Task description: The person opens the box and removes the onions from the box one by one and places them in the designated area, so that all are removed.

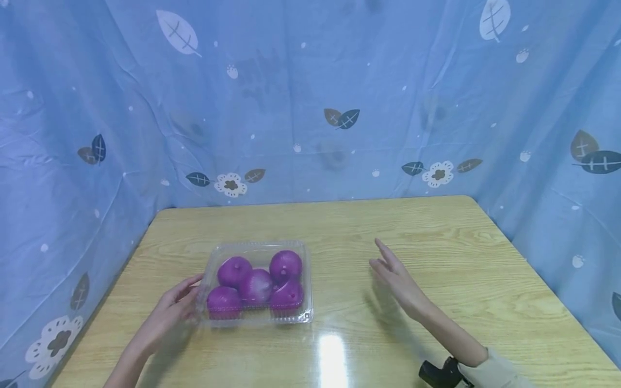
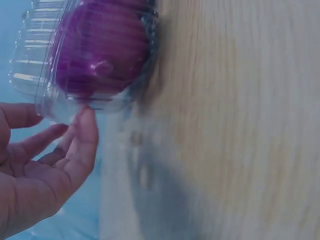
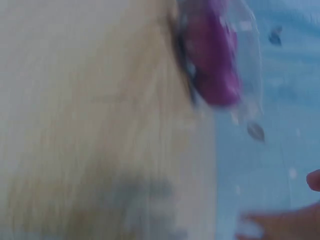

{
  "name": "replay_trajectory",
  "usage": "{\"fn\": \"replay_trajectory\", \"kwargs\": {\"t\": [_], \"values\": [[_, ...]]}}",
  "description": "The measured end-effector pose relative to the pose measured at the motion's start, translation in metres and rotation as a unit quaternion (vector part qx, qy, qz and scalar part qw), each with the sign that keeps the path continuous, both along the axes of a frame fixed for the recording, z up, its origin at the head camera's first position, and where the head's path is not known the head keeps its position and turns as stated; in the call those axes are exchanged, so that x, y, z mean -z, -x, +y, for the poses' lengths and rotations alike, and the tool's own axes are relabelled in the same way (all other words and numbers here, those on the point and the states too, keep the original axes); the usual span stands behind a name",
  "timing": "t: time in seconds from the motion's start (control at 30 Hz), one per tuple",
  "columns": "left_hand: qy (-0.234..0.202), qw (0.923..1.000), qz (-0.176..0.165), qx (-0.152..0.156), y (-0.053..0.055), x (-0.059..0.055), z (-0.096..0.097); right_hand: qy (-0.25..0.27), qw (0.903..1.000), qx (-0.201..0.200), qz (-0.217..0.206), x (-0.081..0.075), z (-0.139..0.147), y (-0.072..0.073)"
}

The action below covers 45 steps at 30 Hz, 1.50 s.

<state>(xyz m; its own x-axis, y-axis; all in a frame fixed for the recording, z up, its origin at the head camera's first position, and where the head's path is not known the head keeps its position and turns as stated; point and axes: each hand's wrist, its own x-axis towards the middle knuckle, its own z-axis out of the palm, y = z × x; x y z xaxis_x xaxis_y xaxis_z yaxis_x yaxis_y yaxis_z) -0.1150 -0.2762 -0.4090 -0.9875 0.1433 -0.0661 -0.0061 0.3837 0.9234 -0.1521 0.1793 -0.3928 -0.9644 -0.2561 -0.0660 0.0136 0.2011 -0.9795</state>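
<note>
A clear plastic clamshell container rests on the left half of the table, its lid down over several glossy purple round pieces that look like onions or fruit; their exact kind is hard to tell. At the container's left side, my left hand pinches its edge. The left wrist view shows thumb and fingertips against the plastic rim, close to one purple piece. My right hand hovers over the table to the right of the container, apart from it, fingers extended and holding nothing. Only blurred fingers appear in the right wrist view.
The light wooden table has rounded back corners. A blue curtain with leaf and flower prints hangs behind it and along both sides. A black wrist device sits by the right sleeve.
</note>
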Motion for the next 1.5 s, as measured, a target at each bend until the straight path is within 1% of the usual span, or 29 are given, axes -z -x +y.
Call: {"fn": "replay_trajectory", "kwargs": {"t": [0.07, 0.13, 0.17, 0.23, 0.3, 0.37, 0.43, 0.53, 0.67, 0.8, 0.87, 1.0, 1.07, 1.17, 1.27, 1.33, 1.47, 1.5], "values": [[-0.025, 0.9996, -0.009, -0.011, -0.001, 0.004, -0.001, 0.064, 0.9973, -0.026, -0.026, 0.005, -0.018, 0.0], [-0.045, 0.9982, -0.025, -0.031, -0.002, 0.007, -0.001, 0.114, 0.9902, -0.057, -0.056, 0.011, -0.035, -0.001], [-0.052, 0.9972, -0.036, -0.041, -0.003, 0.009, -0.001, 0.131, 0.9863, -0.074, -0.067, 0.013, -0.044, -0.002], [-0.06, 0.9947, -0.058, -0.061, -0.004, 0.012, 0.0, 0.149, 0.979, -0.111, -0.085, 0.018, -0.06, -0.005], [-0.062, 0.9929, -0.072, -0.072, -0.005, 0.012, 0.001, 0.151, 0.9729, -0.151, -0.088, 0.022, -0.073, -0.009], [-0.066, 0.9918, -0.08, -0.075, -0.005, 0.013, 0.003, 0.155, 0.9699, -0.168, -0.086, 0.024, -0.083, -0.013], [-0.076, 0.9905, -0.082, -0.079, -0.005, 0.013, 0.004, 0.157, 0.9704, -0.165, -0.079, 0.025, -0.089, -0.015], [-0.108, 0.9872, -0.083, -0.082, -0.004, 0.015, 0.005, 0.156, 0.9757, -0.136, -0.071, 0.027, -0.093, -0.017], [-0.14, 0.9816, -0.096, -0.086, -0.005, 0.016, 0.006, 0.108, 0.9857, -0.12, -0.05, 0.03, -0.095, -0.019], [-0.143, 0.9798, -0.11, -0.086, -0.006, 0.017, 0.008, 0.057, 0.9925, -0.107, -0.017, 0.034, -0.099, -0.02], [-0.147, 0.9787, -0.116, -0.084, -0.004, 0.016, 0.009, 0.047, 0.9944, -0.094, -0.01, 0.034, -0.101, -0.019], [-0.167, 0.9739, -0.134, -0.077, -0.002, 0.016, 0.011, 0.037, 0.9964, -0.077, -0.008, 0.033, -0.102, -0.018], [-0.181, 0.9714, -0.137, -0.07, -0.001, 0.017, 0.011, 0.036, 0.9966, -0.073, -0.014, 0.031, -0.102, -0.017], [-0.2, 0.9698, -0.128, -0.056, 0.001, 0.018, 0.009, 0.033, 0.9969, -0.069, -0.018, 0.029, -0.102, -0.017], [-0.208, 0.9705, -0.114, -0.043, 0.002, 0.02, 0.008, 0.031, 0.9973, -0.062, -0.023, 0.027, -0.102, -0.017], [-0.21, 0.9703, -0.113, -0.041, 0.001, 0.02, 0.008, 0.029, 0.9975, -0.059, -0.026, 0.027, -0.101, -0.017], [-0.197, 0.9716, -0.12, -0.053, -0.002, 0.021, 0.009, 0.031, 0.9967, -0.066, -0.036, 0.026, -0.1, -0.019], [-0.199, 0.971, -0.121, -0.055, -0.002, 0.022, 0.009, 0.033, 0.9964, -0.068, -0.038, 0.025, -0.1, -0.019]]}}
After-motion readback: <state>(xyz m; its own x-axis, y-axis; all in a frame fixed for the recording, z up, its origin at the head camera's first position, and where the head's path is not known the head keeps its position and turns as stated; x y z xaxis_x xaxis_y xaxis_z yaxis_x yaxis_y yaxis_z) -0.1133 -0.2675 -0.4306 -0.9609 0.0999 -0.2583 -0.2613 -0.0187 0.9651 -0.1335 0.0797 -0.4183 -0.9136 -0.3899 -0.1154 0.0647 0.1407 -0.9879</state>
